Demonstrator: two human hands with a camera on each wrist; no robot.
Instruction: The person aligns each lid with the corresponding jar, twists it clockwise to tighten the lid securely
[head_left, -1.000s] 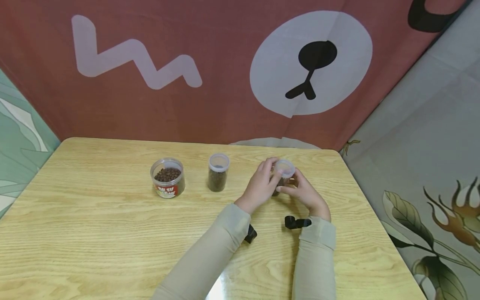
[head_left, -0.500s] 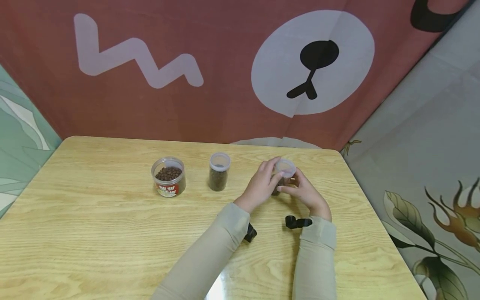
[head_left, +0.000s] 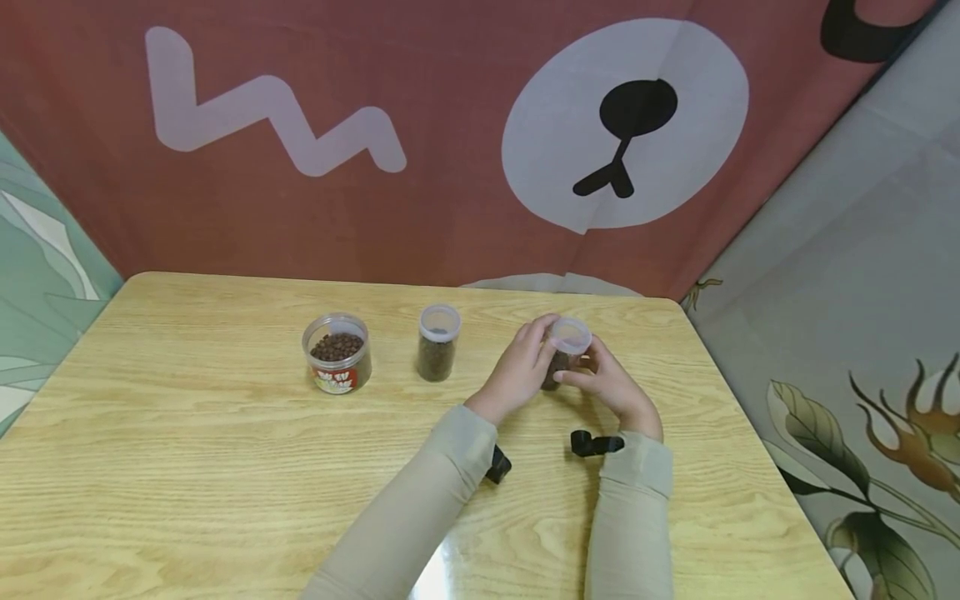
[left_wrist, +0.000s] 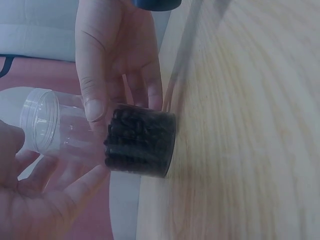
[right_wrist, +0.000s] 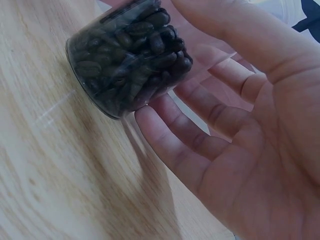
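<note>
A clear plastic jar (head_left: pixel 556 369) with dark oval beans (left_wrist: pixel 140 140) in its lower part stands upright at the right of the table, its base right at the wood. My right hand (head_left: pixel 609 390) holds it from the right, the thumb on the near wall and the fingers behind. From the left, my left hand (head_left: pixel 515 373) grips near the top, its thumb at the edge of the translucent lid (head_left: pixel 572 335) and its fingers around the far side. In the right wrist view the beans (right_wrist: pixel 132 60) fill the jar's lower part, while its top is partly hidden by my thumb.
Left of my hands stands a similar jar (head_left: pixel 437 354) of dark contents. Farther left is a wide jar (head_left: pixel 337 371) with brown pellets and a red label. A black wrist camera (head_left: pixel 596 444) sits at my right cuff. Printed cloth (head_left: pixel 315 233) hangs behind the table (head_left: pixel 225 467).
My left hand has shifted slightly left, its thumb moving from over the lid toward its edge, so more of the lid and beans show. My right hand keeps its place.
</note>
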